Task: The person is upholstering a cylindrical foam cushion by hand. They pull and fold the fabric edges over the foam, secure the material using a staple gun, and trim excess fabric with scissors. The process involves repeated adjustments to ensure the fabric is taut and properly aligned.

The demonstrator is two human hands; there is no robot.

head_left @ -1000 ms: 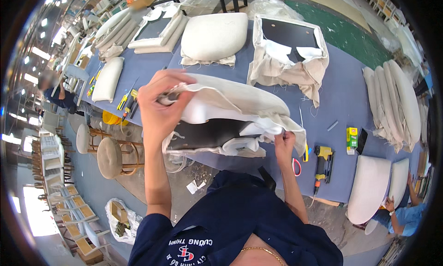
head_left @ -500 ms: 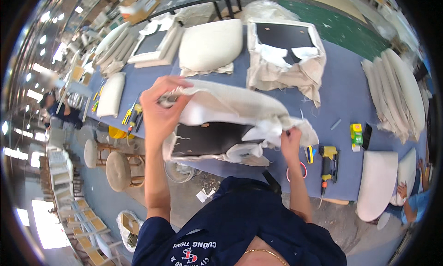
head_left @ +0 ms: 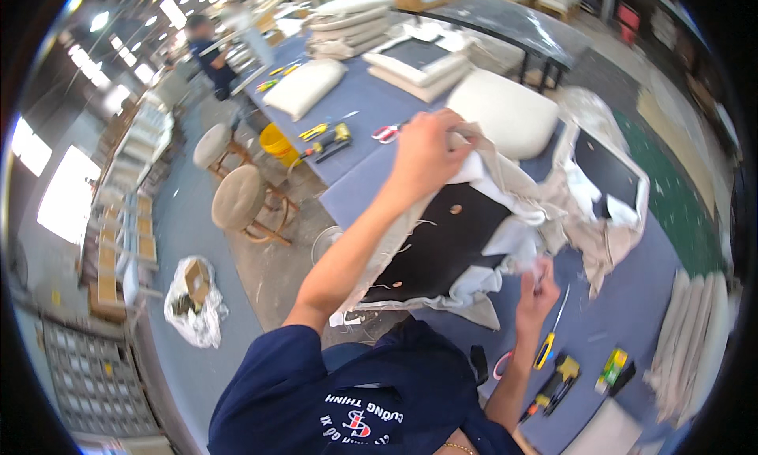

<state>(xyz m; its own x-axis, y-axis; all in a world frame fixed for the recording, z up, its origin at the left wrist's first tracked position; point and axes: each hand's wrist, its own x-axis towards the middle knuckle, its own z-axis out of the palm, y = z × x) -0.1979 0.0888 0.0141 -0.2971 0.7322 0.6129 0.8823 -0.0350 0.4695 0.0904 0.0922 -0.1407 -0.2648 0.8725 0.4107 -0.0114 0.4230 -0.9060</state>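
Note:
An upholstered seat cushion (head_left: 442, 253), with a black underside, white padding and beige fabric, is tilted up over the near edge of the blue-covered table. My left hand (head_left: 430, 151) is closed on the loose beige fabric at its upper corner. Beside the white lining at the cushion's right side, my right hand (head_left: 538, 289) is pinched together. What its fingertips hold, if anything, is too blurred to make out. A screwdriver with a yellow handle (head_left: 545, 350) lies close to my right forearm, and a yellow-black staple gun (head_left: 555, 385) sits nearer the table edge.
Across the table are a smooth beige cushion (head_left: 505, 111), another half-covered cushion (head_left: 596, 171) and stacked cushions (head_left: 347, 28). More covers or cushions (head_left: 691, 344) stand at the right. Round stools (head_left: 239, 196) and a yellow bucket (head_left: 278, 144) are left on the floor; a person (head_left: 209, 60) stands beyond.
The view has swung left. The cushion has turned so its black underside shows more fully. My left hand still grips the fabric; my right hand has shifted along the cushion's right side.

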